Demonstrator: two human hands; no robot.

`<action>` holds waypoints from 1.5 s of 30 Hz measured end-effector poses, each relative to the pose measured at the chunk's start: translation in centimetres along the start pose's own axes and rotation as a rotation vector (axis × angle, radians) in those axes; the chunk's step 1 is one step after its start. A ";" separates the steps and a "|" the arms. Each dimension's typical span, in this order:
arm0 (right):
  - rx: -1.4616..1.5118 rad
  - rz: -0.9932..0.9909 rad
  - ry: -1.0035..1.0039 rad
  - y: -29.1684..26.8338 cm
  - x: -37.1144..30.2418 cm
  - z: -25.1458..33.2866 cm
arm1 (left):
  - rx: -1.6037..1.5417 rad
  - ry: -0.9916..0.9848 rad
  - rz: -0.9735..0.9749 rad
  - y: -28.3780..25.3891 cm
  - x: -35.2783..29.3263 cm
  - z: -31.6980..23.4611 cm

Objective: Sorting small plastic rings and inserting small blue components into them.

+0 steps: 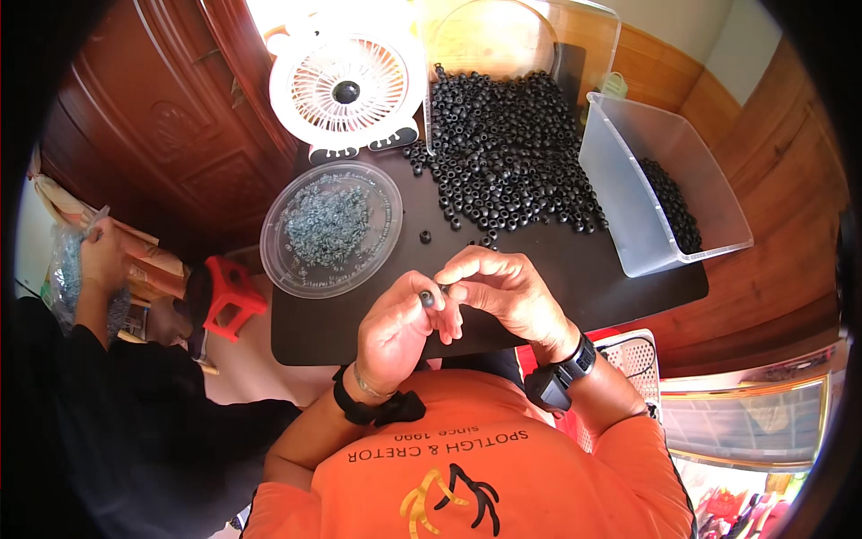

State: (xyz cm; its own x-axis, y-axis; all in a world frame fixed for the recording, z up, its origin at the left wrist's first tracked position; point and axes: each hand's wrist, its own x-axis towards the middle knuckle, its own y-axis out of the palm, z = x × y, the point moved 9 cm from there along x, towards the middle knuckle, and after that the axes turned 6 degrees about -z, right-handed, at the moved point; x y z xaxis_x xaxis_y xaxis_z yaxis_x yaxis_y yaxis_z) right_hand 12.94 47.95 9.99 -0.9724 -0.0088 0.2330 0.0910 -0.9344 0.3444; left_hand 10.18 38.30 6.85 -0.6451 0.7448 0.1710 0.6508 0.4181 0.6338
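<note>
My left hand [395, 323] is raised over the near side of the dark table, its fingers closed around a small black bead-like piece [426, 298] with a hole in it. From the right, my right hand [507, 292] meets it, thumb and forefinger pinched together at the left fingertips. A dark bit shows at that pinch, too small to make out. Just beyond my hands lies a big heap of the same black pieces [512, 153], a few of them loose at its near edge. To the left, a round clear plastic tray [388, 256] holds many small translucent bluish ring-like pieces [328, 225].
A white fan [346, 90] stands behind the round tray. At the right, a translucent bin [642, 238] contains more black pieces; another clear bin [588, 22] lies tipped behind the heap. A person in black [135, 413] handles a plastic bag at left, near a red stool [235, 298].
</note>
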 end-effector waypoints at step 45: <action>-0.947 0.036 -0.137 3.1 0.3 0.7 | 0.395 -0.133 -0.157 -3.0 -2.5 0.7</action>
State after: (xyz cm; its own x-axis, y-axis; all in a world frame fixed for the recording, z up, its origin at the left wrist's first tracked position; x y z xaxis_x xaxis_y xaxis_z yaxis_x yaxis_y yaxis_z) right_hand 13.03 45.30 11.73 -0.9336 -0.0579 0.3537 -0.1488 -0.8352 -0.5294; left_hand 10.10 35.49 3.99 -0.7078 0.7061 -0.0194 0.6690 0.6789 0.3026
